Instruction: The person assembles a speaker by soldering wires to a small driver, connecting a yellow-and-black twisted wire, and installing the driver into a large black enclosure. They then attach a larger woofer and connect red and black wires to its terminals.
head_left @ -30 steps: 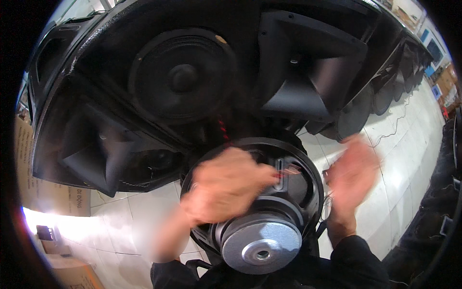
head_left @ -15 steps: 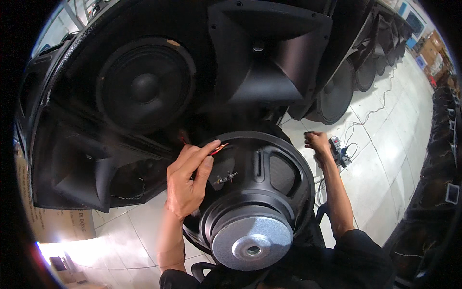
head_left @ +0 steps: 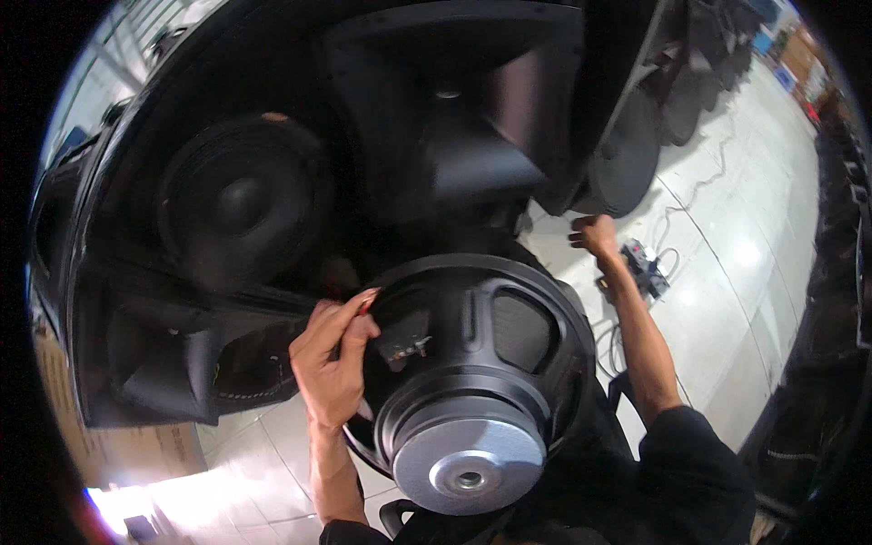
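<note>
A large speaker driver (head_left: 527,363) lies magnet up in front of me, its round silver magnet (head_left: 468,463) toward my body. My left hand (head_left: 329,368) is over the driver's left rim, thumb and fingers pinching a wire (head_left: 366,305) with red insulation and a bare copper end. Just right of that hand, a small terminal strip (head_left: 409,349) sits on the driver's frame. Past the driver's right rim, my right hand (head_left: 595,234) is held out over the floor with curled fingers; whatever it may grip is hidden.
A big black cabinet with a horn (head_left: 454,136) and a woofer (head_left: 238,204) stands beyond the driver. More speakers (head_left: 627,159) line the far right. On the tiled floor lie a power strip (head_left: 645,265) and cables. Cardboard (head_left: 141,450) stands at lower left.
My left hand has shifted left and slightly down with the wire, away from the terminal strip. My right hand has moved slightly farther away. The whole view has also shifted.
</note>
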Demonstrator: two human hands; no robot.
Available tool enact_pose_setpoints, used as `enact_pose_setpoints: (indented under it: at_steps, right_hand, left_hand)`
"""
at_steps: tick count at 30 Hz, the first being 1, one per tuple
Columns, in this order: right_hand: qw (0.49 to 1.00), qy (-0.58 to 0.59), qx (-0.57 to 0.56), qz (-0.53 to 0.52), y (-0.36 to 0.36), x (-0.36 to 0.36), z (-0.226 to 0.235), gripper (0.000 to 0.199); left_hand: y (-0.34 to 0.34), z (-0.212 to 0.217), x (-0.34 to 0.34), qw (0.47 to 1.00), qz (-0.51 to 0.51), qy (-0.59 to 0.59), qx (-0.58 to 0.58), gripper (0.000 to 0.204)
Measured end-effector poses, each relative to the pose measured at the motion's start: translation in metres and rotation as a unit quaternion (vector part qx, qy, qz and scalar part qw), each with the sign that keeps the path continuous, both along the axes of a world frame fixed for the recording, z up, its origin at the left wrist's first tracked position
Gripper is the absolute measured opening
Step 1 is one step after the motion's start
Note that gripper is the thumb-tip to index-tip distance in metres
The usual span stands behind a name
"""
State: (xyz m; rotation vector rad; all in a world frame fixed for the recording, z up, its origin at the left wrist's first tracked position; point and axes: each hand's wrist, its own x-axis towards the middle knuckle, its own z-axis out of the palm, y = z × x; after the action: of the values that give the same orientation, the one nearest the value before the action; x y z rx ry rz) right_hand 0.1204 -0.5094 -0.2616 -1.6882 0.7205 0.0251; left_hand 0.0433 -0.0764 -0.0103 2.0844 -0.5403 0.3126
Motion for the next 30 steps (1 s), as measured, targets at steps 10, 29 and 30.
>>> enact_pose_setpoints:
  at_steps: [10, 29, 30]
  right_hand:
    - [0.898, -0.332, 0.004, 0.288, 0.155, -0.077, 0.274, 0.016]
    - [0.827, -0.222, 0.253, 0.450, 0.199, -0.037, 0.267, 0.010]
    - [0.809, -0.252, 0.216, 0.485, 0.197, -0.030, 0.267, 0.009]
  left_hand:
    - [-0.023, 0.006, 0.006, 0.999, 0.013, -0.011, -0.029, 0.013]
    - [-0.003, 0.005, 0.013, 0.989, -0.142, -0.034, -0.020, 0.017]
    - [0.001, 0.007, 0.016, 0.982, -0.177, -0.064, 0.025, 0.019]
